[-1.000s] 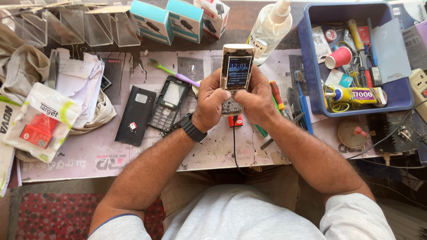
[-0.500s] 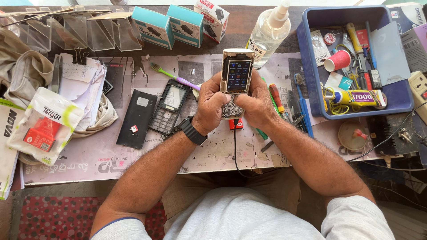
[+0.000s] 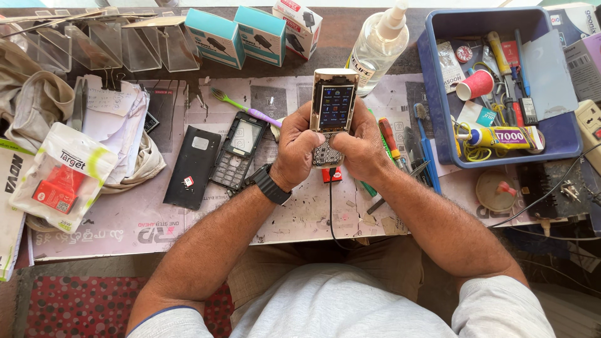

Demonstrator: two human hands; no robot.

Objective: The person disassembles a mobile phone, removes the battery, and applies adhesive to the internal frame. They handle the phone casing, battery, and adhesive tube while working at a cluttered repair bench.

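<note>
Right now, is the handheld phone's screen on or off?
On. The phone held in both hands shows a lit screen with coloured icons; a black cable hangs below it.

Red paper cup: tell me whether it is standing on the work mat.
No, the red paper cup lies inside the blue plastic tray, among tools.

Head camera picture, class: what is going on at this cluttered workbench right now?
A person seated at the bench holds a small pale-cased keypad phone with a lit screen in both hands. The left hand, with a black wristwatch on its wrist, and the right hand take it in a grip around the keypad, thumbs on the keys. A thin black cable hangs from its lower end. On the paper beside the left hand lie a black phone front frame and a black back cover.
</note>
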